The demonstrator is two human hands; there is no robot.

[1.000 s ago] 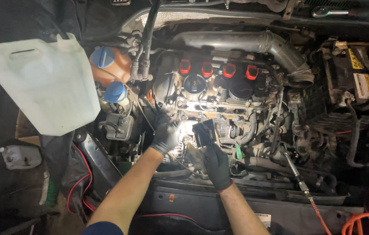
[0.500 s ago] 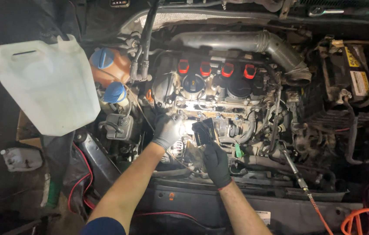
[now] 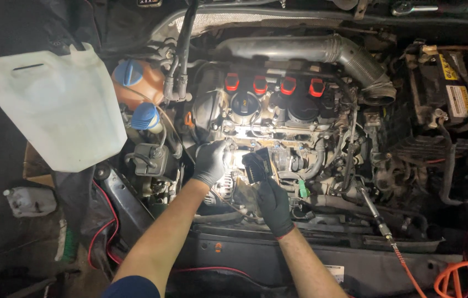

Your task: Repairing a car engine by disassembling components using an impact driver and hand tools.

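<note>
I look down into a car's engine bay with four red coil tops in a row. My left hand, in a black glove, reaches into the brightly lit front of the engine, fingers curled against a part there; what it grips is hidden by glare. My right hand, also gloved, holds a small black boxy part upright just right of the left hand, in front of the engine block.
A large white plastic jug sits at the left beside two blue-capped reservoirs. A ribbed intake hose crosses the top. A battery is at the right. An orange cable and red wires run along the front.
Both hands stay in nearly the same place at the engine's front; the view has shifted slightly. The right hand still holds the black part.
</note>
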